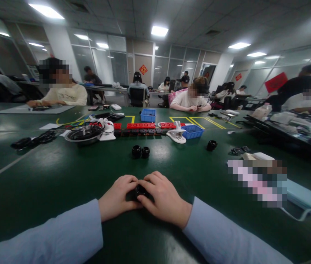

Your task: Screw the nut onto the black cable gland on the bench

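Both of my hands meet around a small black round part low over the green table. My left hand holds it from the left, fingers curved round its far side. From the right, my right hand grips the same part with thumb and fingers, hiding much of it. Beyond my hands, two black ring-shaped parts stand side by side on the table. Another black part sits farther right.
A metal bowl with cables, white clip stands, red blocks and blue baskets lie across the middle. Black cables are at left. A light blue case lies at right. People sit across the table.
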A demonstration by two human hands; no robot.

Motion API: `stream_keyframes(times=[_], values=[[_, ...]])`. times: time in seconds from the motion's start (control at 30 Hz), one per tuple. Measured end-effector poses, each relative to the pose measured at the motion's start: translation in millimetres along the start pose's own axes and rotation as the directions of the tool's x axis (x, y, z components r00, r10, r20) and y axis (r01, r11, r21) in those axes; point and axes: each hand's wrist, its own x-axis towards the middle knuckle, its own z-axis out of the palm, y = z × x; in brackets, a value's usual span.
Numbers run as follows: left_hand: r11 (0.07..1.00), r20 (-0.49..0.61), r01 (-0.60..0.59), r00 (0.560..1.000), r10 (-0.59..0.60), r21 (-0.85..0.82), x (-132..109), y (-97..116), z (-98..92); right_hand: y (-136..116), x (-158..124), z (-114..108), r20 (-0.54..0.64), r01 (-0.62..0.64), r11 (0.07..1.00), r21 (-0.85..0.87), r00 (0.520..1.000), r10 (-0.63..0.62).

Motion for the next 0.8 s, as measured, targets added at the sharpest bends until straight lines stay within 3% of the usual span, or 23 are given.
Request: stream_keyframes(times=[0.33,0.63,0.8], values=[[1.0,0.019,0.029,0.999,-0.029,-0.001,0.2,4.3,-2.8,-0.1,-1.1,2.0,-0.018,-0.005,1.0,0.01,1.0,0.005],[1.0,-0.006,0.01,1.0,-0.01,0.004,-0.5,0.8,0.0,-6.7,-2.6,4.1,-0.086,-0.092,0.995,-0.023,0.992,0.09],[1.0,-0.028,0.001,1.0,-0.001,-0.006,-0.3,1.6,-0.5,-6.4,-2.4,4.5,-0.085,-0.062,0.998,0.021,0.994,0.064]])
